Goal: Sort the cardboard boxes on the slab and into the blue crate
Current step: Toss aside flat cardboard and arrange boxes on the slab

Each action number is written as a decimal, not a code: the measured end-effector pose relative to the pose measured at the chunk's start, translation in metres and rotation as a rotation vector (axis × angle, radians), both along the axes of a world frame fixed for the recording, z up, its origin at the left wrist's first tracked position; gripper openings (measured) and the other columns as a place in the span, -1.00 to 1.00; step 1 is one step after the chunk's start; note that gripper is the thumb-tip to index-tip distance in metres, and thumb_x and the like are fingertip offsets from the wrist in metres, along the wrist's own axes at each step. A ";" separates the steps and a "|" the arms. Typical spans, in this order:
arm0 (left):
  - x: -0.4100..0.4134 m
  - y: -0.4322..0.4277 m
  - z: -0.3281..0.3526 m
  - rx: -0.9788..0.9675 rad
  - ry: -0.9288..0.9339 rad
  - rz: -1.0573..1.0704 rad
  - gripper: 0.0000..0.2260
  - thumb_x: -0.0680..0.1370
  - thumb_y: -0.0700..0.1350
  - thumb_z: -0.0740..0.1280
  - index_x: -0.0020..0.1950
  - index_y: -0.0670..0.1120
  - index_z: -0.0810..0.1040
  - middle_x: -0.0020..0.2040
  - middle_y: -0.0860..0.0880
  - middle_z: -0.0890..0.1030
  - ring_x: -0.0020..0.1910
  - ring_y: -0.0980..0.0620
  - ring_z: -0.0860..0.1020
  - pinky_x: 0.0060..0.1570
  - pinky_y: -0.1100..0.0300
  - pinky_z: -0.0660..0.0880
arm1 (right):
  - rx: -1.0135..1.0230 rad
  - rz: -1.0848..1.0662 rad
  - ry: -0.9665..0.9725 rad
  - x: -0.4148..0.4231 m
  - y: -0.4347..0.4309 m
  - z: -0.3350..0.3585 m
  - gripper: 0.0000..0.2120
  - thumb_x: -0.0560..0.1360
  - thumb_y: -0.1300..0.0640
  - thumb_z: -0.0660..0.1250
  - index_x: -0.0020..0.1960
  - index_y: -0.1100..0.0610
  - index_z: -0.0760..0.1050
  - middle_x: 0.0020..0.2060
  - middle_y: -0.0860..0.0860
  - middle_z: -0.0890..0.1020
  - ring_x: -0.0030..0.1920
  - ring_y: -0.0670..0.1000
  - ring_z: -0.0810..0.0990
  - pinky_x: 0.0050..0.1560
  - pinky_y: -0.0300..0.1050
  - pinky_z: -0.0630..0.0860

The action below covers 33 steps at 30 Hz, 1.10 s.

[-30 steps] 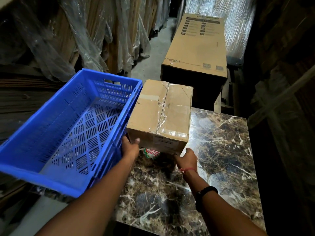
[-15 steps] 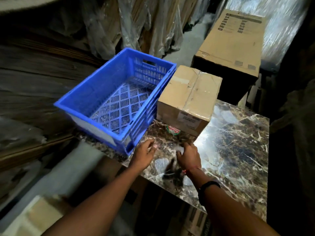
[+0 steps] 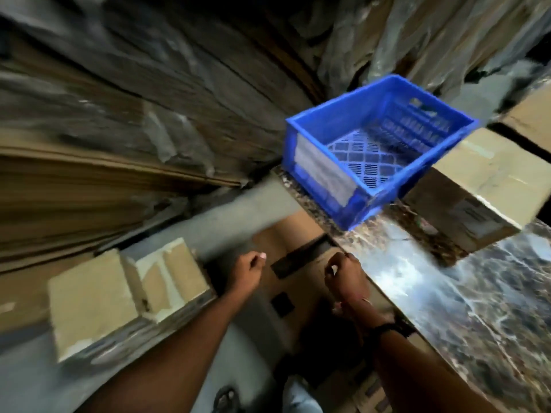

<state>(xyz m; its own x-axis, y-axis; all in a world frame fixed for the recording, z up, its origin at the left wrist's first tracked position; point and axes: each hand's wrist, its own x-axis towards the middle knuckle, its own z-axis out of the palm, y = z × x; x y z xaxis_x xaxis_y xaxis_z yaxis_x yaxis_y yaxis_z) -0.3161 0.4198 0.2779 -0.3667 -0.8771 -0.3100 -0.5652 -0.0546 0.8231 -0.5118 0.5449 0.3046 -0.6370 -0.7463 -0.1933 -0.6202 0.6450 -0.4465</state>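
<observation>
The empty blue crate [image 3: 369, 150] stands on the left end of the marble slab [image 3: 465, 293], overhanging its corner. A taped cardboard box [image 3: 477, 186] rests on the slab just right of the crate. Two smaller cardboard boxes [image 3: 119, 293] sit side by side on the floor at lower left. My left hand [image 3: 247, 269] hovers over the floor beside the slab, fingers loosely curled, holding nothing. My right hand [image 3: 343, 272] hangs at the slab's near edge, fingers loosely curled, also holding nothing. The view is motion-blurred.
A flat cardboard box [image 3: 292, 263] lies on the floor under the slab's edge, below my hands. Stacked cardboard sheets [image 3: 89, 192] and plastic-wrapped bundles [image 3: 387, 34] fill the left and back. A large carton [image 3: 533, 114] stands at the far right.
My view has swung down and left toward the floor. Both hands have left the box on the slab and dropped below the slab's edge; the floor boxes have come into view.
</observation>
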 end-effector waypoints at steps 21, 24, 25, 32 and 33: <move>0.313 0.001 -0.084 0.336 0.307 1.340 -0.65 0.52 0.14 0.25 0.03 -0.13 0.58 0.05 -0.32 0.60 0.05 -0.34 0.58 0.07 -0.19 0.56 | 0.009 0.996 0.003 0.293 -0.226 -0.006 -0.91 0.47 0.15 0.34 -0.05 0.12 0.58 -0.04 0.09 0.58 -0.03 0.13 0.58 0.04 -0.02 0.54; 0.320 -0.005 -0.066 0.358 0.450 1.532 -0.72 0.62 0.03 0.27 0.06 -0.19 0.56 -0.22 -0.27 0.50 -0.31 -0.07 0.52 -0.25 0.14 0.48 | -0.014 1.136 0.016 0.323 -0.253 -0.016 -0.84 0.48 0.13 0.34 0.04 0.13 0.59 0.02 0.11 0.60 0.03 0.14 0.57 0.10 -0.03 0.51; 0.323 -0.007 -0.067 0.361 0.469 1.583 -0.74 0.64 0.00 0.25 0.04 -0.19 0.54 -0.25 -0.19 0.52 -0.34 -0.04 0.49 -0.26 0.15 0.45 | -0.023 1.179 0.015 0.334 -0.261 -0.019 -0.81 0.48 0.13 0.35 0.06 0.14 0.59 0.03 0.13 0.61 0.03 0.15 0.58 0.10 -0.02 0.52; 0.350 -0.025 -0.097 0.371 0.607 1.830 -0.73 0.64 0.01 0.22 -0.03 -0.19 0.50 -0.21 -0.13 0.52 -0.26 -0.05 0.49 -0.21 0.13 0.48 | 0.044 1.317 -0.012 0.405 -0.315 -0.051 -0.76 0.47 0.12 0.37 0.10 0.18 0.59 0.04 0.14 0.63 0.04 0.15 0.60 0.08 -0.03 0.53; 0.354 -0.028 -0.104 0.379 0.599 1.852 -0.66 0.61 0.08 0.23 0.04 -0.22 0.52 -0.10 -0.19 0.59 -0.14 -0.13 0.57 -0.05 0.06 0.55 | 0.050 1.324 -0.026 0.415 -0.323 -0.056 -0.75 0.47 0.12 0.38 0.11 0.18 0.59 0.05 0.14 0.64 0.04 0.15 0.60 0.08 -0.02 0.54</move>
<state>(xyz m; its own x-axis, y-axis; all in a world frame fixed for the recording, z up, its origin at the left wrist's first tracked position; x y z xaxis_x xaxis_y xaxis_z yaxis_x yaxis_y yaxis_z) 0.0376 0.3914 0.1742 0.6447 -0.1723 -0.7448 0.6734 -0.3331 0.6600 -0.0971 0.2222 0.2487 0.5663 -0.7886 -0.2394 -0.7811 -0.4209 -0.4613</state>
